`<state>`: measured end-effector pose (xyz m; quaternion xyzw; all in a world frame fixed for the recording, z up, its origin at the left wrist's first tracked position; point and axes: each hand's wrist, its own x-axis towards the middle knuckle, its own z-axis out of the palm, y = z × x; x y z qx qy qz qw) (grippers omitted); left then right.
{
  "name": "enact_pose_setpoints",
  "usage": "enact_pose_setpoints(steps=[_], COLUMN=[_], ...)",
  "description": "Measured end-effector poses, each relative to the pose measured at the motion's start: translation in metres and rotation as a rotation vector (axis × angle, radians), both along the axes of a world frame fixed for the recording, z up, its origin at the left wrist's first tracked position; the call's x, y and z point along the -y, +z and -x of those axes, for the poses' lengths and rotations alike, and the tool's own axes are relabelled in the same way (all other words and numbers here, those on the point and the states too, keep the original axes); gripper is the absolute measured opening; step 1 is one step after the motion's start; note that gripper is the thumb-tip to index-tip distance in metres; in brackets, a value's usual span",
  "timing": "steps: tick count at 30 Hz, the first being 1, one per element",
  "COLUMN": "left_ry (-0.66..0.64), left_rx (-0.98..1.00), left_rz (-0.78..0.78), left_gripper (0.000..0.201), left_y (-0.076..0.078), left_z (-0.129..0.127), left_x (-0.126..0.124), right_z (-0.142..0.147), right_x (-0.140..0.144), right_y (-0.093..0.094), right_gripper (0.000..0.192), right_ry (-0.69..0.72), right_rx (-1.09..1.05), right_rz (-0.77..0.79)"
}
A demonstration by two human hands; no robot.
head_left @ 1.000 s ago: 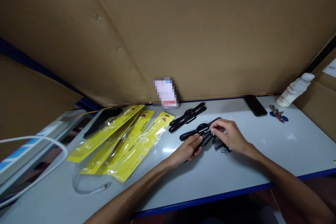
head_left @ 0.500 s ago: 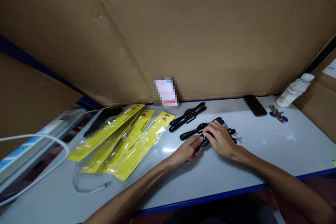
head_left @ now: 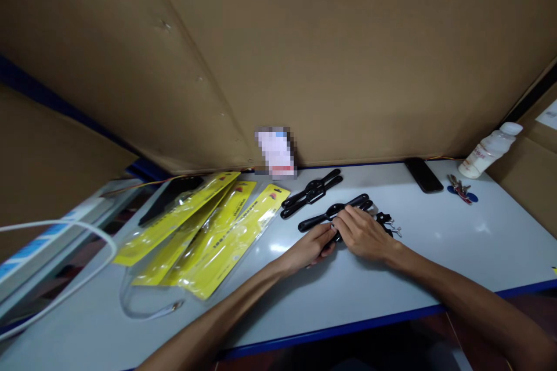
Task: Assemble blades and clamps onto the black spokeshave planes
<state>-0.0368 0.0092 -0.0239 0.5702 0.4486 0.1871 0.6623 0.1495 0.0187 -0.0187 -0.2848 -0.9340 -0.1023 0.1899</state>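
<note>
- Two hands, our left hand (head_left: 312,246) and right hand (head_left: 362,235), now pinch one black tap wrench (head_left: 333,215) on the white table (head_left: 435,255).
- Since a second ago our right hand has lowered onto it, uncovering small screws (head_left: 389,222) beside.

The long black two-handled tool (head_left: 333,215) looks like matt metal or hard plastic; which one cannot be told. The white bench (head_left: 435,255) is smooth with a soft sheen. The yellow card packs in clear glossy plastic sleeves (head_left: 209,232) glint. The brown cardboard wall (head_left: 304,58) is matt and dented. The milky-white plastic bottle (head_left: 489,151) looks smooth.
</note>
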Motion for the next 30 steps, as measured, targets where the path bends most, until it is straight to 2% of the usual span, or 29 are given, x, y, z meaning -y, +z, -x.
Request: enact_pose_setpoints(steps=[4, 10, 16, 20, 25, 30], left_ry=[-0.003, 0.017, 0.029, 0.037, 0.01, 0.004], left_rx=[0.01, 0.033, 0.03, 0.03, 0.04, 0.035], left_rz=[-0.014, -0.074, -0.076, -0.119, -0.169, -0.197], left_gripper=[0.044, 0.047, 0.042, 0.038, 0.035, 0.035], left_y=[-0.001, -0.006, -0.01, -0.007, -0.001, -0.003], left_z=[0.0, -0.005, -0.007, -0.009, -0.012, -0.012], left_x=[0.0, 0.002, 0.003, 0.004, 0.007, 0.008], right_z=[0.001, 0.007, 0.007, 0.008, 0.009, 0.008], right_x=[0.001, 0.008, 0.008, 0.008, 0.008, 0.008], right_y=[0.0, 0.004, 0.006, 0.007, 0.006, 0.004], right_gripper=[0.033, 0.016, 0.012, 0.014, 0.017, 0.012], right_ry=[0.001, -0.142, -0.148, -0.208, -0.293, -0.292], right_rx=[0.004, -0.066, -0.155, -0.255, -0.302, -0.286], right_rz=[0.023, 0.16, 0.287, 0.395, 0.442, 0.405])
